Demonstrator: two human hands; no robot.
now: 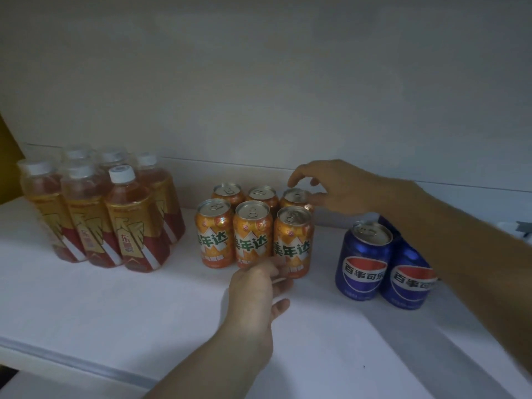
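Six orange cans stand close together on a white shelf, three in front and three behind. They are shiny, with silver tops and pull tabs. Each front can has big green letters with white edges that read 美年达, and little fruit pictures around them.

To the left of the orange cans stands a bunch of bottles with white caps and a red-brown drink inside. Their gold and red labels start with 东; the rest is too blurry to read. To the right of the orange cans stand blue cans with a red, white and blue ball and the words 百事可乐.

The left hand is in front of the orange cans. Its fingers are bent, and the tips touch the bottom of the front right can. The thumb sticks out, away from the can. I cannot tell if this hand has hold of the can.

The right hand is over the back right can. Its fingers are spread wide and bent like a claw above the top. The thumb is right by the can's side. I cannot tell if it is holding the can.
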